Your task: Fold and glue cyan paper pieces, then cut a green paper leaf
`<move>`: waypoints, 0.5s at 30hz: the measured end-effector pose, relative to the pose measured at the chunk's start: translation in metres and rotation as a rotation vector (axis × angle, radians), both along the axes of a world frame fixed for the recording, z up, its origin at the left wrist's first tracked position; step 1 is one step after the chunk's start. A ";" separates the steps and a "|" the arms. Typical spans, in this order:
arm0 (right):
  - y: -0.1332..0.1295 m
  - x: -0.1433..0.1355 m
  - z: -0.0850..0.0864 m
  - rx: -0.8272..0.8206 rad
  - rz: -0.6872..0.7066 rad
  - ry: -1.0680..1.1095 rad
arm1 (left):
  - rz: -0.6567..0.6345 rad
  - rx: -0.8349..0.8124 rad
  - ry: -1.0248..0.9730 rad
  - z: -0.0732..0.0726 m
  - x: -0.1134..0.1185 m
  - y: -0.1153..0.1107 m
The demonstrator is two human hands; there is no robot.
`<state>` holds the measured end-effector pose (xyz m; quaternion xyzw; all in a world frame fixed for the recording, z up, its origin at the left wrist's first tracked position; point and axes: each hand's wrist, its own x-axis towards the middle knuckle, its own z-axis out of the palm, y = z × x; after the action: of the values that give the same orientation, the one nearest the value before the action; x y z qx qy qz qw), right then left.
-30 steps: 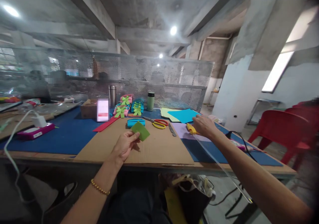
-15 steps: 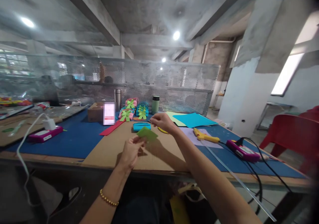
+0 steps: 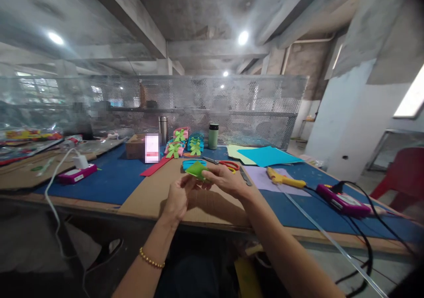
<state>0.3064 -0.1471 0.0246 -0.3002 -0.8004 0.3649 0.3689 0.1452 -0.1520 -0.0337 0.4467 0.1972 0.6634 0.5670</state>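
Observation:
Both hands meet at a small green piece of paper (image 3: 196, 170) above the cardboard sheet (image 3: 142, 205). My left hand (image 3: 177, 198) pinches its lower left edge. From the right, my right hand (image 3: 225, 179) has its fingers closed on the paper's other edge. Just behind the paper lies a small blue folded piece (image 3: 189, 163), partly covered. Scissors with red and yellow handles (image 3: 228, 164) rest beyond my right hand, and a dark grey flat blade-like tool (image 3: 245, 176) lies beside it.
Pink and blue pieces with green bows (image 3: 195, 145) stand at the back, near a green tumbler (image 3: 213, 137) and steel flask (image 3: 163, 130). A yellow glue gun (image 3: 285, 179) lies on purple paper (image 3: 258, 174) at right, with a purple power strip (image 3: 342, 201) beyond.
My right hand has come down and left to the green paper and now grips it. The scissors have come into sight behind that hand. The view has shifted slightly.

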 end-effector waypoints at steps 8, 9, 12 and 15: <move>0.004 0.002 -0.010 0.123 -0.131 -0.032 | -0.036 -0.081 -0.047 0.003 0.002 -0.003; 0.005 0.002 -0.011 0.145 -0.155 -0.044 | -0.039 -0.085 -0.049 0.003 0.003 -0.004; 0.006 0.002 -0.013 0.190 -0.223 -0.081 | -0.032 -0.090 -0.046 0.005 0.003 -0.005; 0.007 0.001 -0.015 0.264 -0.294 -0.111 | -0.033 -0.076 -0.015 0.005 0.003 -0.005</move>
<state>0.3078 -0.1397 0.0098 -0.3824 -0.8079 0.1822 0.4097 0.1479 -0.1566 -0.0284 0.4227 0.2107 0.6495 0.5959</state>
